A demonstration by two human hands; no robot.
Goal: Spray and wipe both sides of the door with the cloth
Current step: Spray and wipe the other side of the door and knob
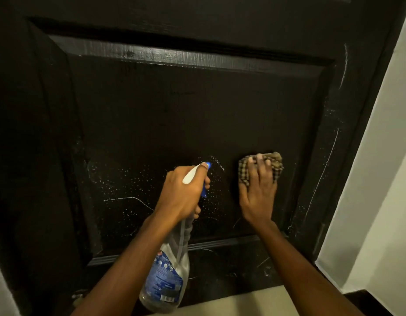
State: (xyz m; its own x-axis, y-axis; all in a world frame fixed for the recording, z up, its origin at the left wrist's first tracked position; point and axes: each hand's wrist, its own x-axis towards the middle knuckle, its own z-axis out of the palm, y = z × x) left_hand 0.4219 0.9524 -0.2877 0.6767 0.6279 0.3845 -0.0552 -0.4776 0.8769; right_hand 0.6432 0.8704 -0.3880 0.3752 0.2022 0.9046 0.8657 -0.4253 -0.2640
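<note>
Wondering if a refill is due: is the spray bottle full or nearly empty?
Nearly empty, it seems: the spray bottle held in the left hand looks clear through most of its body. The exact level cannot be told.

- Below my left grip [183,192] hangs the spray bottle [168,270], and its blue label [162,278] carries white print too small and blurred for me to read: no brand name, no word comes clear.
- At the top of that label, just under my wrist, sit a small red mark and a few round white icons; I cannot tell what they say.
- At the label's lower edge, farthest from my grip, a white patch with dark bars looks like a barcode [169,299]; its digits cannot be read.
- Nothing else near either grip carries any writing I can read.
</note>
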